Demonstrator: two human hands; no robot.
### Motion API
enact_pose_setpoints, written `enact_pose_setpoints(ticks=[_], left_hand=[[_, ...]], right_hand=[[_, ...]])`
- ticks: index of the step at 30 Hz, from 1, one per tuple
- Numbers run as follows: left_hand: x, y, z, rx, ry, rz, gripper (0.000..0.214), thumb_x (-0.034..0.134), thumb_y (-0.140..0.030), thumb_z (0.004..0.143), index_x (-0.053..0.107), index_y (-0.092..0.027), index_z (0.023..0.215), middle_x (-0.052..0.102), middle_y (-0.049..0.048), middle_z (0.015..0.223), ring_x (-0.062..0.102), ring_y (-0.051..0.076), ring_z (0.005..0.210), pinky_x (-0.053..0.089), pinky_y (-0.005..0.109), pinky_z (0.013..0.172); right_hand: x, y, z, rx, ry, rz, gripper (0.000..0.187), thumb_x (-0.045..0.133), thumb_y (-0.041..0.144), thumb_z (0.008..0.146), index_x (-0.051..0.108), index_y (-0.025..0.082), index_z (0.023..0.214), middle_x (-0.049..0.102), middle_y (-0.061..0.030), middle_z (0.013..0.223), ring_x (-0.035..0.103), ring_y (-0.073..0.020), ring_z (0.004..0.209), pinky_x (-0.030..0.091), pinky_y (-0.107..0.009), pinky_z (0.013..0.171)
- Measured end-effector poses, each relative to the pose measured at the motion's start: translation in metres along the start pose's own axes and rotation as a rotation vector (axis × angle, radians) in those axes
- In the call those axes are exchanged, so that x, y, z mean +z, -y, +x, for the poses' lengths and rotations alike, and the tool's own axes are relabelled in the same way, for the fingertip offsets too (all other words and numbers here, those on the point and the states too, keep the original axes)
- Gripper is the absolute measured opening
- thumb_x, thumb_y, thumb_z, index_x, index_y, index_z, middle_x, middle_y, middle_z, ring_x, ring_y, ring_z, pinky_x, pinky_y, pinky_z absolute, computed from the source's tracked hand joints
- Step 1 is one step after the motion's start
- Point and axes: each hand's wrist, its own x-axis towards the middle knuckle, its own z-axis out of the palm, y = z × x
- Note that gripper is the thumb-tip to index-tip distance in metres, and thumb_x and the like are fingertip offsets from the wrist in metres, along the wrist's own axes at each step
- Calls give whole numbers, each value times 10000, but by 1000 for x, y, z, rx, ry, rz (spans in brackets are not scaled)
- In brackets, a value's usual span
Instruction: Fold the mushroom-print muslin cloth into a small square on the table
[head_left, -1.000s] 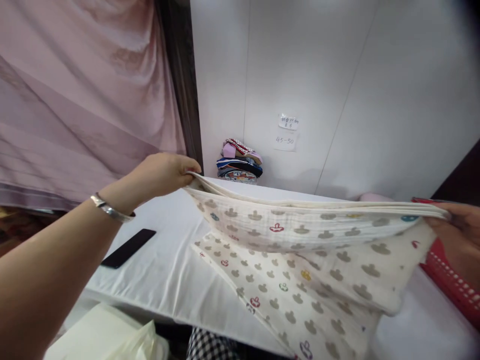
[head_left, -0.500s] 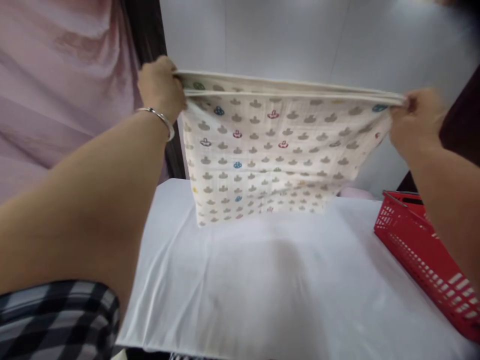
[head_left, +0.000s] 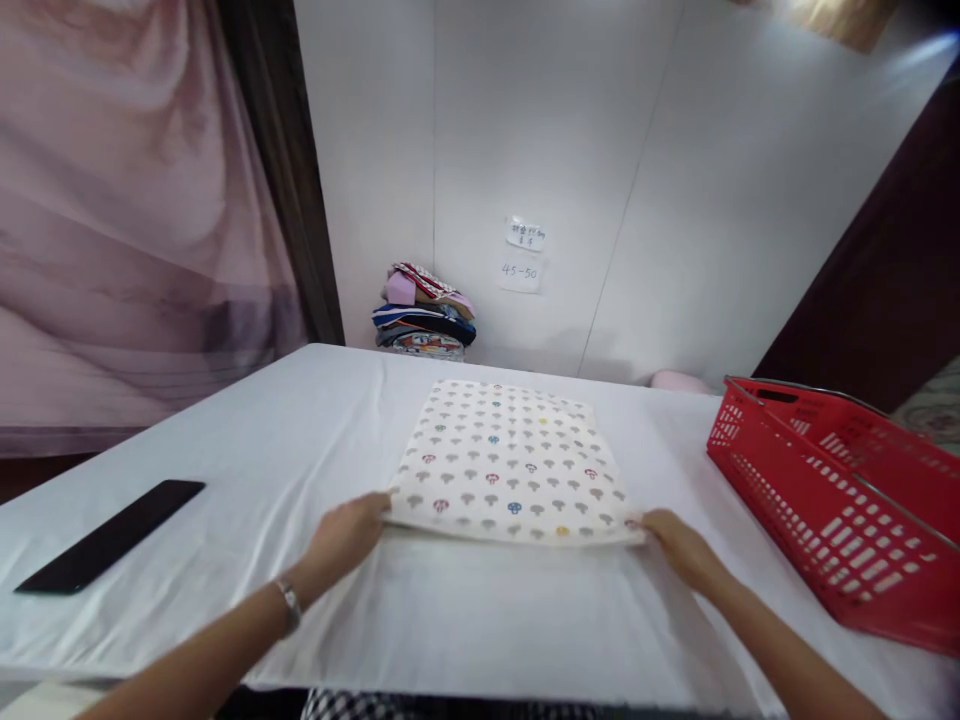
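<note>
A cream cloth (head_left: 510,460) printed with small grey and coloured mushrooms lies spread in a folded rectangle on the white-covered table (head_left: 480,620). Its near edge is pulled straight between my two hands. My left hand (head_left: 351,530), with a silver bracelet at the wrist, pinches the near left corner. At the near right corner, my right hand (head_left: 679,545) grips the cloth in the same way. The far part of the cloth rests on the table; whether the near edge touches it I cannot tell.
To the right stands a red plastic basket (head_left: 832,510) with a wire handle. A flat black object (head_left: 112,535) lies on the left. Behind the far edge is a stack of folded fabrics (head_left: 425,315). Paper notes (head_left: 523,272) hang on the white wall. A pink curtain (head_left: 135,230) hangs at left.
Both hands have come down and closer to me with the cloth. It hung raised in the air before; now it lies across the table, still held at both near corners.
</note>
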Motion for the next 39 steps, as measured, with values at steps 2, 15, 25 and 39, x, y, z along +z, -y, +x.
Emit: enact_pose_setpoints(ticks=[2, 15, 25, 39], left_hand=[[34, 4, -24, 7, 7, -10, 273, 391, -92, 705, 551, -261, 849, 631, 21, 980, 593, 209, 910, 440, 309, 708], [52, -33, -37, 332, -239, 232, 231, 419, -82, 772, 583, -182, 901, 582, 91, 1030, 507, 236, 965, 401, 371, 818], [63, -54, -22, 431, -159, -41, 235, 414, -236, 883, 639, -180, 844, 630, 52, 818, 548, 180, 842, 416, 298, 748], [81, -87, -41, 430, -384, 177, 213, 407, -93, 842, 586, -161, 750, 578, 59, 749, 519, 181, 742, 374, 311, 665]], right_hand=[[26, -1, -23, 24, 37, 37, 258, 333, 137, 798, 567, 228, 858, 600, -59, 1038, 542, -201, 1001, 441, -351, 865], [48, 30, -31, -220, 2, -236, 302, 414, 127, 813, 601, 171, 1045, 602, -102, 1099, 508, -244, 1059, 361, -415, 934], [78, 111, 4, -384, -5, -72, 244, 420, 209, 882, 602, 199, 1046, 599, -79, 1072, 529, -214, 988, 408, -359, 855], [106, 143, 34, -227, -131, 154, 244, 388, 236, 881, 630, 223, 908, 639, -29, 875, 556, -181, 833, 407, -310, 746]])
